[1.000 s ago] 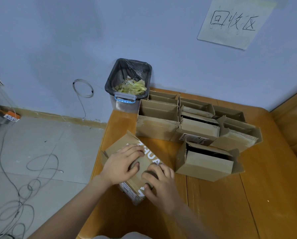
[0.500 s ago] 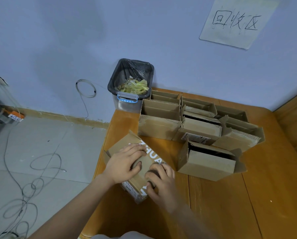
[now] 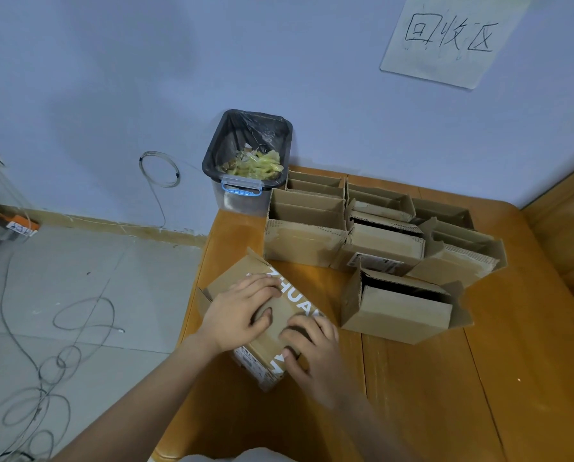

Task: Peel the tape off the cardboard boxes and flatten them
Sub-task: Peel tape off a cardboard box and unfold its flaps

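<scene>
Wooden table (image 3: 412,378): our box (image 3: 272,315) runs eleven to five, left hand (image 3: 242,311) flat on top, right hand (image 3: 312,348) pinching its five-o'clock end.

Printed cardboard box (image 3: 279,315) on wooden counter (image 3: 529,378), left hand (image 3: 237,311) and right hand (image 3: 315,351) resting on top; opened boxes (image 3: 372,241) behind.

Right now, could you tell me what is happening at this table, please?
A person is working on a printed cardboard box at the near left of the wooden table. The left hand lies on top of it, and the right hand is at its near end with fingers curled on the surface, seemingly picking at tape. The box is not yet flat. A cluster of opened boxes waits behind it, and a bin beside the table holds crumpled scraps.
</scene>
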`<action>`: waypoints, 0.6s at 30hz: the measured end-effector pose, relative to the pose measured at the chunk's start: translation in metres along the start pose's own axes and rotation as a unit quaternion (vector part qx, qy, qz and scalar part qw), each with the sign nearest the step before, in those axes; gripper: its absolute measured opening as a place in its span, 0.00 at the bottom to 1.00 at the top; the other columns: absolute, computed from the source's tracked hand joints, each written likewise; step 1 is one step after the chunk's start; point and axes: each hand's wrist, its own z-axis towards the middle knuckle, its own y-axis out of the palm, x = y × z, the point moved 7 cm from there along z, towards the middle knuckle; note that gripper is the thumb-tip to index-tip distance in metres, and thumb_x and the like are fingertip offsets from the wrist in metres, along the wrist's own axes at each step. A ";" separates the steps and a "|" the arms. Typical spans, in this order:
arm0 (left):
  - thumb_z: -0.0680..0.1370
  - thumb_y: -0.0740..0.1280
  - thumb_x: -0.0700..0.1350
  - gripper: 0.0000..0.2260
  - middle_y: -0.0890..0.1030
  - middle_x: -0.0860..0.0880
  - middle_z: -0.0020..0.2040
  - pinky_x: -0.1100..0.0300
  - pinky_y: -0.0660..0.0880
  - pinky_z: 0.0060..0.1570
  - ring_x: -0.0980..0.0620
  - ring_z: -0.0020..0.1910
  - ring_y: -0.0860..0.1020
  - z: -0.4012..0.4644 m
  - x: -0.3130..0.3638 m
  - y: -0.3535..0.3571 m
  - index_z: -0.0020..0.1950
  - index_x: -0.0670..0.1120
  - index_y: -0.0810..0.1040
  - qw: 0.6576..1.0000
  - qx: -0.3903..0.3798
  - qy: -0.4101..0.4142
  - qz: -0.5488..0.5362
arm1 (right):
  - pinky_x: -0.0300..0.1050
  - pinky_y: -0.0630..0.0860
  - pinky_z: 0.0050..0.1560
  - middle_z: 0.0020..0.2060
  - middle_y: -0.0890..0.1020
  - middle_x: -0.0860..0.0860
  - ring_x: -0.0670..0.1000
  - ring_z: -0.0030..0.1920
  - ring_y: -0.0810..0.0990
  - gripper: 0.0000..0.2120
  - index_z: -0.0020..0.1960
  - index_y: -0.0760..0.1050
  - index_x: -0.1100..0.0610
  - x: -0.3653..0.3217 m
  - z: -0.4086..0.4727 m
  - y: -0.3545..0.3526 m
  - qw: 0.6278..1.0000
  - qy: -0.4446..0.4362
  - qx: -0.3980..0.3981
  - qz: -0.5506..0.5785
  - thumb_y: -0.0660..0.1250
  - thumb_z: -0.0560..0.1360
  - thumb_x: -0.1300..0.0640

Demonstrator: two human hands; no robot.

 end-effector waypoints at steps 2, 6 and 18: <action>0.76 0.57 0.51 0.18 0.78 0.52 0.64 0.56 0.72 0.64 0.52 0.67 0.73 0.001 -0.001 0.000 0.59 0.45 0.80 1.000 -0.001 -0.003 -0.003 | 0.45 0.65 0.57 0.52 0.78 0.47 0.47 0.55 0.70 0.10 0.50 0.79 0.53 0.001 0.000 0.000 1.000 -0.004 0.005 0.007 0.61 0.76 0.52; 0.76 0.57 0.51 0.18 0.78 0.52 0.64 0.55 0.71 0.65 0.52 0.67 0.73 0.002 0.000 0.000 0.59 0.45 0.80 1.000 -0.003 0.000 -0.003 | 0.45 0.65 0.57 0.51 0.77 0.46 0.48 0.54 0.71 0.08 0.49 0.78 0.53 0.003 0.001 0.000 1.000 -0.006 0.003 0.012 0.61 0.75 0.55; 0.76 0.58 0.50 0.17 0.79 0.51 0.63 0.53 0.72 0.65 0.52 0.66 0.74 0.004 -0.001 0.000 0.58 0.44 0.81 1.000 0.005 0.005 -0.008 | 0.40 0.65 0.54 0.52 0.76 0.43 0.43 0.54 0.67 0.15 0.58 0.78 0.49 0.016 0.017 -0.003 0.998 0.010 -0.045 0.040 0.65 0.75 0.63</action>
